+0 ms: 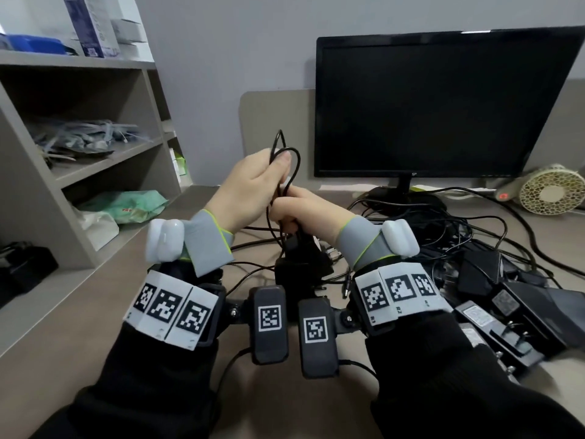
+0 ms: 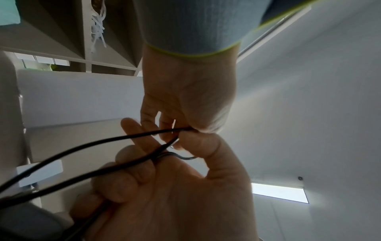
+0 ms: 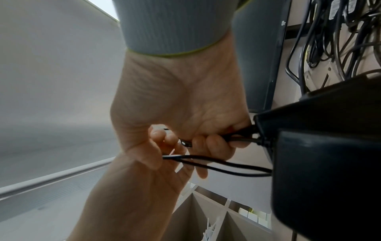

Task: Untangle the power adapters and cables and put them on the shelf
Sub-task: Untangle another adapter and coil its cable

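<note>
Both forearms are reaching forward over the counter [image 1: 95, 312]. Raised higher, the left hand [image 1: 250, 188] is pinching a loop of black cable [image 1: 285, 153]. Just below and touching it, the right hand [image 1: 304, 210] is gripping the same cable above its hanging black adapter [image 1: 297, 267].
</note>
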`<state>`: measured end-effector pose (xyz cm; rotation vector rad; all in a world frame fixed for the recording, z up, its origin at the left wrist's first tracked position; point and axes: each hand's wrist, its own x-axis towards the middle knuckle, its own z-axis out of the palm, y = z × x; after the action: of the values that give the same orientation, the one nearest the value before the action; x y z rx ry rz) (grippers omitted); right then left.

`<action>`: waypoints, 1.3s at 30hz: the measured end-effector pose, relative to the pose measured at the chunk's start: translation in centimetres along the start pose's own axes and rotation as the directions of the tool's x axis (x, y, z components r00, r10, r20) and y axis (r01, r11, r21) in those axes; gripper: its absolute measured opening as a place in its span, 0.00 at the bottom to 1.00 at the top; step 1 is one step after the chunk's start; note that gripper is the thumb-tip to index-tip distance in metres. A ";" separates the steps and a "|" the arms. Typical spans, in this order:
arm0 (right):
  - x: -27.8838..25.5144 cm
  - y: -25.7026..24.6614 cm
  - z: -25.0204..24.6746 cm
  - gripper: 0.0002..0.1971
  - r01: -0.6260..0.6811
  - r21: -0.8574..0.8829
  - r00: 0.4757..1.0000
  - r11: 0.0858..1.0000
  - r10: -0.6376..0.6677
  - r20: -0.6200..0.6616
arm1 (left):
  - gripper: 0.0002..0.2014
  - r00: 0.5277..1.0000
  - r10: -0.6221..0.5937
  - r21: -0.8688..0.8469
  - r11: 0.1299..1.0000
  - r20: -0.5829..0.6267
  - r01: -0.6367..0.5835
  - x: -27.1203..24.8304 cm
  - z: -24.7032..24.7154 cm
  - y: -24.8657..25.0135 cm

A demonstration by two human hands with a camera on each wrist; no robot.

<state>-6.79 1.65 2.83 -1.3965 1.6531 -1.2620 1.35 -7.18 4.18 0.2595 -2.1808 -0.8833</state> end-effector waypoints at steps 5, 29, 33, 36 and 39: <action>0.0 0.4 -0.4 0.18 0.027 -0.220 0.995 0.975 -0.048 -0.087 | 0.08 0.999 0.035 0.034 0.999 -0.025 -0.034 0.2 0.5 -0.2; -0.7 -0.2 -4.9 0.20 0.347 0.360 0.797 0.866 -0.070 -0.600 | 0.10 0.948 -0.156 -0.073 0.980 0.277 0.183 -0.3 2.6 -1.2; -2.0 -0.8 -6.3 0.21 0.465 0.619 0.808 0.633 -0.018 -0.589 | 0.14 0.954 -0.206 0.009 0.978 0.217 0.209 -0.9 0.0 -2.7; -2.9 -0.9 -7.1 0.22 0.481 0.685 0.825 0.547 -0.019 -0.564 | 0.17 0.952 -0.251 0.109 0.966 0.176 0.235 -1.3 -2.2 -4.2; -2.5 -0.7 -6.6 0.20 0.380 0.555 0.838 0.740 -0.020 -0.546 | 0.15 0.944 -0.296 0.169 0.948 0.149 0.271 -1.4 -2.9 -4.8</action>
<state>-11.86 5.85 5.48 -0.8499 1.1468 -2.2314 3.95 -11.63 1.53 0.6036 -2.4135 -0.9309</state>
